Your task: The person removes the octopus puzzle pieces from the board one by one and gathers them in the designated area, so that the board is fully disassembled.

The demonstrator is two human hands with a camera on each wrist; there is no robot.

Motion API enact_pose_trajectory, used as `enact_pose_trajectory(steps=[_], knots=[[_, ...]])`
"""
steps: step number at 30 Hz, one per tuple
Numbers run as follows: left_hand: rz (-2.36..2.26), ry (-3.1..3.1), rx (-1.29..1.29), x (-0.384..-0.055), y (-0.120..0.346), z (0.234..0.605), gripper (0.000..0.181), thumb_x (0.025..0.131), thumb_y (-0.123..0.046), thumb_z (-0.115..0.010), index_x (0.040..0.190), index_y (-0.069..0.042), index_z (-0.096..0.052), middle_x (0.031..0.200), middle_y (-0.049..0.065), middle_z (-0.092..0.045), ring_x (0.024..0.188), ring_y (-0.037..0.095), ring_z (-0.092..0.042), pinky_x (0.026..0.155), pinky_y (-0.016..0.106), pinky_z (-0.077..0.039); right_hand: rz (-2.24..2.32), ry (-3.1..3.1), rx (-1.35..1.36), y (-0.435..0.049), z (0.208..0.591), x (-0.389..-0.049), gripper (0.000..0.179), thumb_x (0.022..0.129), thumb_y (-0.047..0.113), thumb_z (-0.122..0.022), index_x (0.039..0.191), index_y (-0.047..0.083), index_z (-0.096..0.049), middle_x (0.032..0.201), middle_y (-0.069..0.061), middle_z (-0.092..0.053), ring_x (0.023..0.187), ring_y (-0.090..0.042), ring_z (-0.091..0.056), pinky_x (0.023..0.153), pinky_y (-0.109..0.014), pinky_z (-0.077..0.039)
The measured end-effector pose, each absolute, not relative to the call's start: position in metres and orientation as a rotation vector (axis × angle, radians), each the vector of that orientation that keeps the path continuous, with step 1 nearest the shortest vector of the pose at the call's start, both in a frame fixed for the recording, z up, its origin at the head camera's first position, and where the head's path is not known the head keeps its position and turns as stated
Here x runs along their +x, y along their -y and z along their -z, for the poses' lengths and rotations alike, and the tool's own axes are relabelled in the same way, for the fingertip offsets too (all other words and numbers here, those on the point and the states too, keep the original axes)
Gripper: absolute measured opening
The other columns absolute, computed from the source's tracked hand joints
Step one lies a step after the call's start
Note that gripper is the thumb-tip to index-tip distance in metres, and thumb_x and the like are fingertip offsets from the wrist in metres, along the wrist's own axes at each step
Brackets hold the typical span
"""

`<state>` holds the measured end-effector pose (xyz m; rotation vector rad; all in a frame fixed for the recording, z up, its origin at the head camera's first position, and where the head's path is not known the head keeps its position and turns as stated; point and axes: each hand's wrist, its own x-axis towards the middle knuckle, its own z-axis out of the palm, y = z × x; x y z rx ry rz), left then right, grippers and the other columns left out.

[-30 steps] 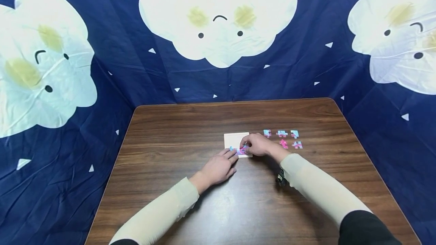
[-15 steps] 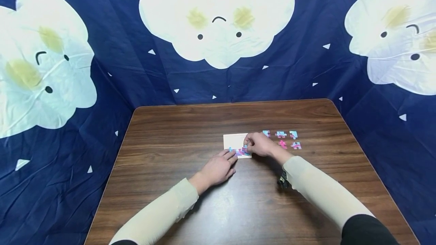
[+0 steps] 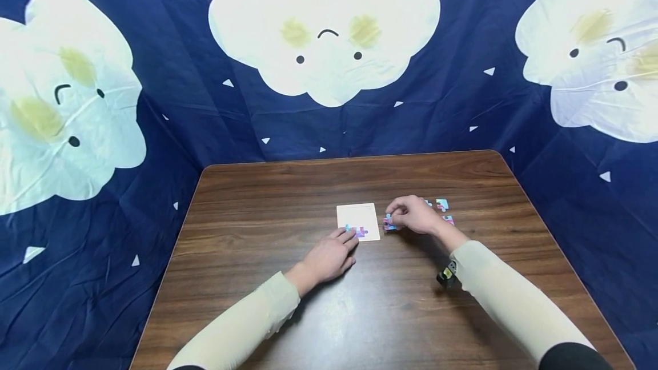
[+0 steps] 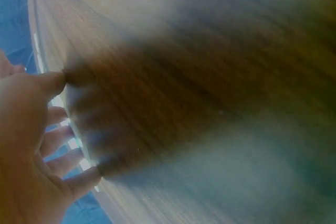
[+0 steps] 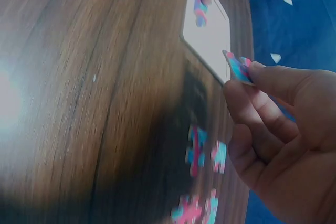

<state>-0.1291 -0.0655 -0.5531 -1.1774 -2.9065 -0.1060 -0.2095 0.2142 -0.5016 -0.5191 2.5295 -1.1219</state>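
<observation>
My left hand (image 3: 329, 257) lies with straight fingers over the lower left corner of a white puzzle board (image 3: 360, 215). Joined puzzle pieces (image 3: 361, 232) in pink, purple and blue show along the board's lower edge, partly under those fingertips. Just right of the board, my right hand (image 3: 417, 214) pinches a pink and blue puzzle piece (image 5: 240, 69) between thumb and fingers, tilted above the table in the right wrist view. In the left wrist view, the left fingers (image 4: 58, 140) reach the board's edge.
Several loose puzzle pieces (image 5: 196, 150) lie on the brown wooden table (image 3: 267, 198) to the right of the board, some hidden behind my right hand in the head view. A dark blue curtain (image 3: 288, 121) with white clouds surrounds the table's back and sides.
My right hand has lifted from the lower right of the board and moved right, carrying the puzzle piece away. My left hand has stayed on the board.
</observation>
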Motion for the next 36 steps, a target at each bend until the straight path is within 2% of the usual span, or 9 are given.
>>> enact_pose_trajectory(steps=[5, 7, 14, 20, 24, 28, 31, 36], knots=[[0.119, 2.894, -1.189, -0.129, 0.065, 0.554, 0.054, 0.1, -0.036, -0.063, 0.143, -0.004, -0.059, 0.152, 0.014, -0.053, 0.141, 0.034, -0.05, 0.121, 0.041, -0.037, 1.247, -2.487, -0.413, -0.237, 0.498, -0.205, 0.01, 0.091, 0.003, -0.071, 0.101, -0.001, -0.072, 0.084, -0.009, -0.075, 0.072, -0.03, -0.073, 0.067, -0.046, -0.061], [0.12, 2.891, -1.192, -0.13, 0.065, 0.555, 0.054, 0.1, -0.036, -0.062, 0.143, -0.004, -0.059, 0.152, 0.014, -0.054, 0.141, 0.033, -0.05, 0.121, 0.041, -0.037, 1.28, -2.482, -0.381, -0.245, 0.498, -0.203, 0.011, 0.091, 0.003, -0.071, 0.102, -0.001, -0.072, 0.085, -0.009, -0.075, 0.074, -0.033, -0.073, 0.066, -0.049, -0.061], [0.126, 2.89, -1.188, -0.128, 0.065, 0.554, 0.053, 0.1, -0.036, -0.063, 0.143, -0.004, -0.06, 0.152, 0.014, -0.054, 0.142, 0.033, -0.05, 0.121, 0.04, -0.036, 1.281, -2.538, -0.304, -0.276, 0.499, -0.196, 0.016, 0.091, 0.005, -0.073, 0.105, -0.001, -0.074, 0.084, -0.011, -0.073, 0.074, -0.034, -0.07, 0.06, -0.039, -0.059], [0.125, 2.891, -1.178, -0.128, 0.065, 0.554, 0.053, 0.1, -0.036, -0.062, 0.142, -0.004, -0.06, 0.152, 0.014, -0.054, 0.142, 0.032, -0.05, 0.121, 0.04, -0.036, 1.296, -2.572, -0.197, -0.297, 0.504, -0.187, 0.02, 0.09, 0.004, -0.072, 0.109, -0.003, -0.072, 0.09, -0.012, -0.072, 0.075, -0.023, -0.069, 0.064, -0.041, -0.061], [0.099, 2.885, -1.18, -0.128, 0.065, 0.555, 0.053, 0.1, -0.036, -0.062, 0.142, -0.005, -0.06, 0.152, 0.014, -0.054, 0.141, 0.032, -0.05, 0.121, 0.04, -0.036, 1.272, -2.592, -0.149, -0.311, 0.51, -0.179, 0.02, 0.091, 0.007, -0.073, 0.108, -0.004, -0.071, 0.091, -0.012, -0.073, 0.076, -0.019, -0.07, 0.066, -0.036, -0.061], [0.081, 2.861, -1.203, -0.127, 0.066, 0.555, 0.053, 0.099, -0.035, -0.063, 0.141, -0.004, -0.061, 0.15, 0.015, -0.055, 0.14, 0.033, -0.052, 0.12, 0.041, -0.038, 1.241, -2.613, -0.111, -0.325, 0.516, -0.171, 0.017, 0.091, 0.008, -0.074, 0.104, -0.003, -0.072, 0.088, -0.01, -0.073, 0.073, -0.016, -0.066, 0.061, -0.03, -0.056], [0.08, 2.867, -1.203, -0.127, 0.066, 0.555, 0.053, 0.1, -0.035, -0.063, 0.142, -0.004, -0.06, 0.151, 0.015, -0.055, 0.14, 0.034, -0.051, 0.12, 0.041, -0.038, 1.254, -2.598, -0.084, -0.334, 0.52, -0.166, 0.018, 0.091, 0.006, -0.073, 0.105, -0.005, -0.072, 0.087, -0.011, -0.074, 0.071, -0.015, -0.067, 0.06, -0.031, -0.057], [0.078, 2.9, -1.184, -0.129, 0.065, 0.556, 0.053, 0.101, -0.036, -0.061, 0.144, -0.006, -0.058, 0.154, 0.013, -0.052, 0.142, 0.034, -0.049, 0.121, 0.041, -0.036, 1.257, -2.574, -0.051, -0.346, 0.521, -0.16, 0.026, 0.093, 0.006, -0.071, 0.116, -0.007, -0.07, 0.096, -0.015, -0.077, 0.076, -0.017, -0.072, 0.064, -0.033, -0.06]])
